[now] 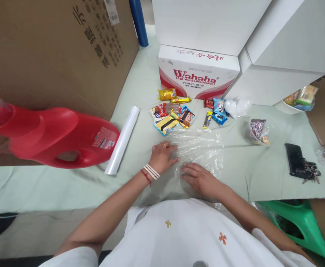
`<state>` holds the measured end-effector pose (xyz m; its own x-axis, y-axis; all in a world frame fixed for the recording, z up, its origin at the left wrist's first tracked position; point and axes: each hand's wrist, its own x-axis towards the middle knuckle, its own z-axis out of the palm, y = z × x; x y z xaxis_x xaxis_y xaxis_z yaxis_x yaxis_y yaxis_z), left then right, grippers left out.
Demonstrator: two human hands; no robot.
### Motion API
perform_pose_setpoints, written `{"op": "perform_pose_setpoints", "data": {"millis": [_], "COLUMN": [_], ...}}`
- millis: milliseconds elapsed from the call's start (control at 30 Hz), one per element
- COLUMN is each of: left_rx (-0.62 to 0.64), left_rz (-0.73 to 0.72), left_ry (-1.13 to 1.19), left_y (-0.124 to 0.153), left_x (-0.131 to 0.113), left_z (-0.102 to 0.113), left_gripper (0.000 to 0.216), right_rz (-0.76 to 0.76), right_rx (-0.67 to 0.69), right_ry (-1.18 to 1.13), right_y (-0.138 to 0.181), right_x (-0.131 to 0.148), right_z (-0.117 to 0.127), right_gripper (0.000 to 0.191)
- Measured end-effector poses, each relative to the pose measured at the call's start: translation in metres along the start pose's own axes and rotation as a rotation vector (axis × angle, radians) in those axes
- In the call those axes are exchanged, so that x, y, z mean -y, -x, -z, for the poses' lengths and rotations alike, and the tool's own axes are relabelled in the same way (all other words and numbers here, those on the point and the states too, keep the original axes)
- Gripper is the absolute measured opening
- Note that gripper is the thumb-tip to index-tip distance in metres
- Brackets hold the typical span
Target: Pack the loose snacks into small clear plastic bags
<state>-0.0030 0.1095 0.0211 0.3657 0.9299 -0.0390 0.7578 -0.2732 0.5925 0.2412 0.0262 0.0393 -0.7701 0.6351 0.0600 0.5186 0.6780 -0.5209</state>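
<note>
A sheet of clear plastic film point(204, 146) lies crinkled on the pale green cloth in front of me. At its left edge my left hand point(161, 157) rests with fingers and thumb apart, a ring on one finger and bracelets on the wrist. My right hand point(200, 180) lies flat over the film's near edge, fingers stretched out. Just beyond the film is a pile of wrapped snacks point(166, 125), with a yellow snack packet point(166, 94) behind it. To the right are a light blue snack packet point(219, 106) and a dark blue snack packet point(219, 118).
A white film roll point(122, 141) and a red jug point(65, 137) lie left. The Wahaba-style printed water carton point(198, 72) stands behind. On the right are a clear bowl point(247, 131) holding snacks, a phone point(294, 155) and keys point(312, 172). A green stool point(304, 226) is below.
</note>
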Motion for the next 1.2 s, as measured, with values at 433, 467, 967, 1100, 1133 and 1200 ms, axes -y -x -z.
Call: {"op": "perform_pose_setpoints", "data": {"millis": [433,467,967,1100,1133,1200], "left_rx": [-0.117,-0.210,0.022,0.027,0.026,0.017], "left_rz": [0.076,0.110,-0.209,-0.177,-0.176,-0.179], "left_ry": [0.179,0.143,-0.332,-0.375,-0.379,-0.385], "left_y": [-0.001,-0.001,0.033,0.039,0.039,0.038], "left_x": [0.010,-0.002,-0.002,-0.009,-0.010,-0.011], "left_z": [0.033,0.034,-0.029,-0.031,-0.031,-0.032], "left_gripper": [0.027,0.025,0.064,0.078,0.077,0.075], "right_rz": [-0.149,-0.137,-0.329,-0.897,-0.974,-1.076], "right_rx": [-0.187,-0.130,-0.278,-0.407,-0.375,-0.309], "right_ry": [-0.117,-0.067,-0.122,0.285,0.328,0.345], "right_y": [-0.038,-0.051,0.000,-0.033,-0.043,-0.056], "right_x": [0.004,0.006,-0.055,-0.135,-0.151,-0.173], "right_z": [0.003,-0.008,0.052,0.096,0.102,0.106], "right_gripper": [0.034,0.035,0.033,0.043,0.047,0.049]}}
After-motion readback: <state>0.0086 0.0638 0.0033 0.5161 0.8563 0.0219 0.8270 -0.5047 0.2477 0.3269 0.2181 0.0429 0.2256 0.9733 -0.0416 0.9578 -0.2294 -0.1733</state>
